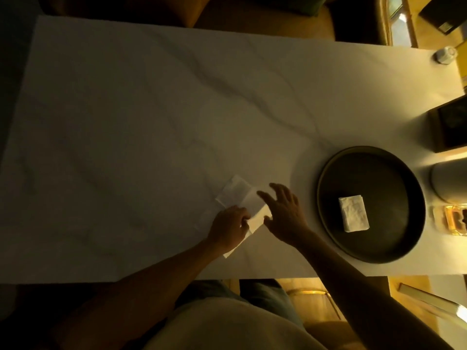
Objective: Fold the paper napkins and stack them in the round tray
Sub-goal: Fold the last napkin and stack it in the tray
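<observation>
A white paper napkin (236,192) lies partly folded on the pale marble table, near its front edge. My left hand (230,227) rests on the napkin's near part with curled fingers, pinching its edge. Just to the right, my right hand (284,213) hovers over the napkin's right side with fingers spread and straight. A dark round tray (328,178) sits to the right, and a stack of folded white napkins (353,212) lies in its middle.
The marble table (151,109) stretches far to the left and back. At the right edge stand a dark box (449,125), a pale cylinder (448,180) and an amber glass object (452,218). A small jar (446,54) sits at the far right corner.
</observation>
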